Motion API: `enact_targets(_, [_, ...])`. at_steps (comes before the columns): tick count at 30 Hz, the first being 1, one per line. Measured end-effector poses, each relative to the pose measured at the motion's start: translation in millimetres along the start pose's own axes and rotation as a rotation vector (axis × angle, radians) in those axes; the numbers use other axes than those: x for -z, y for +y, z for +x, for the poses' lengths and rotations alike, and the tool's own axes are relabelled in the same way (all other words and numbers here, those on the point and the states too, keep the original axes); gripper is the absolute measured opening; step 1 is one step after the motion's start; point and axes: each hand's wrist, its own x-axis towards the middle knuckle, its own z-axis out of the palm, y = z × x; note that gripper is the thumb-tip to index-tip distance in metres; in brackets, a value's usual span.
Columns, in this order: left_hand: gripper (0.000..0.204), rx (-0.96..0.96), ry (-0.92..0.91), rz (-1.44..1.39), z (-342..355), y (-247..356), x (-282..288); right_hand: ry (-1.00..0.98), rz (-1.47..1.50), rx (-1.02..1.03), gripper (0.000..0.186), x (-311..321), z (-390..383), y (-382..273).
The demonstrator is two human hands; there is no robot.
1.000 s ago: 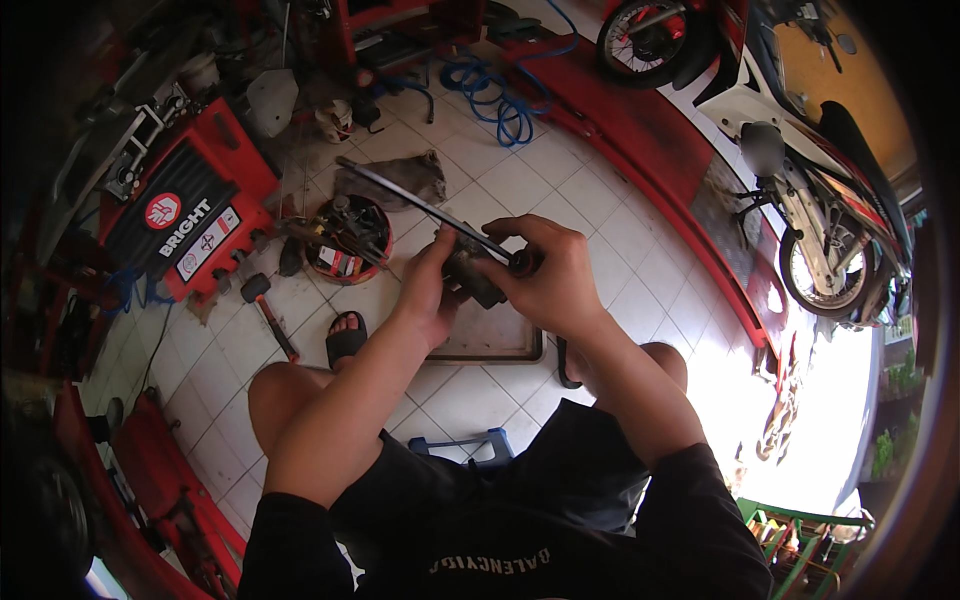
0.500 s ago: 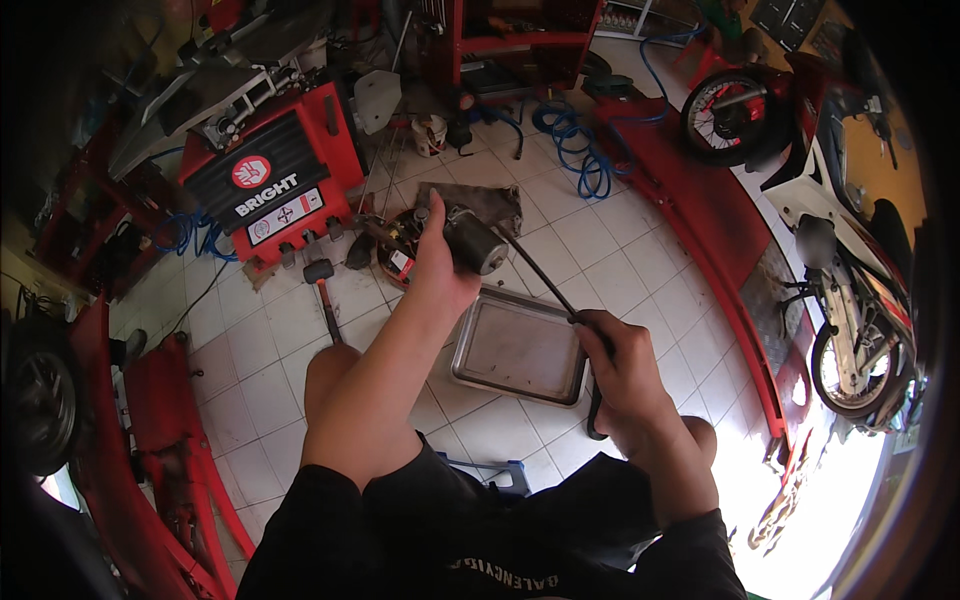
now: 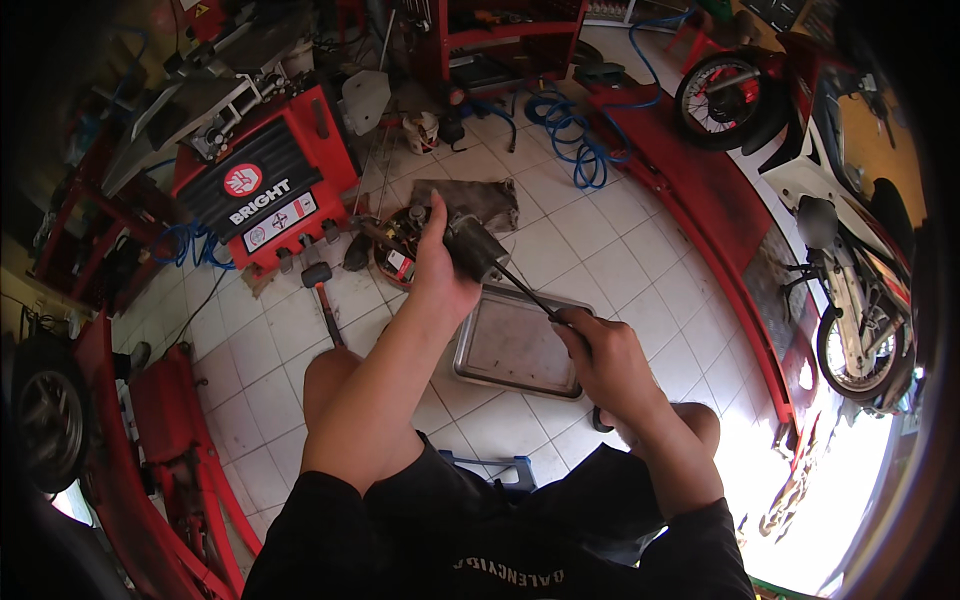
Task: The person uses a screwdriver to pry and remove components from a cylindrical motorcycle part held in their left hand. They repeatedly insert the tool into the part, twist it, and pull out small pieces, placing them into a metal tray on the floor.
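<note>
My left hand (image 3: 447, 268) is closed round a dark, cylindrical, motor-like metal part (image 3: 476, 247), thumb pointing up. Its lower end faces right, toward my other hand. In my right hand (image 3: 607, 360) is a long, thin-shafted dark tool (image 3: 525, 289); the grip is hidden in my fingers, so its exact kind does not show. The tip of the shaft reaches the end of the cylinder and appears to touch it. Below the hands, a shallow metal tray (image 3: 520, 345) lies on the tiled floor. Behind my left hand sits a round container (image 3: 392, 262) with parts in it.
A hammer (image 3: 323, 292) lies left of my forearm, by a red and black machine (image 3: 262, 190). Beyond the hands is a dark cloth (image 3: 490, 203). Blue hose (image 3: 575, 140) coils farther back. A long red ramp (image 3: 705, 220) and a motorcycle (image 3: 840, 230) stand right.
My right hand has shifted slightly left, bringing the tool's tip from beside the cylinder to its end face. The cylinder has turned slightly in my left hand.
</note>
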Motion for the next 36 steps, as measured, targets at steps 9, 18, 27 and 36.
enact_targets(9, [0.043, -0.033, 0.045, 0.088, -10.2, -6.9, -16.5, 0.000, -0.045, 0.018, 0.020, 2.0, -0.8, 1.4])
enact_targets(18, [0.047, -0.075, 0.072, 0.145, -6.8, -13.2, -18.4, -0.002, -0.050, -0.039, 0.020, 1.5, 0.0, 2.8])
enact_targets(27, [0.049, -0.104, -0.036, 0.143, -2.7, -18.6, -13.1, -0.231, 0.528, -0.283, 0.026, -6.2, 8.6, 15.8])
enact_targets(36, [0.048, -0.119, -0.105, 0.167, 0.7, -13.5, -9.0, -0.286, 0.758, -0.384, 0.025, -19.3, 8.1, 9.5])
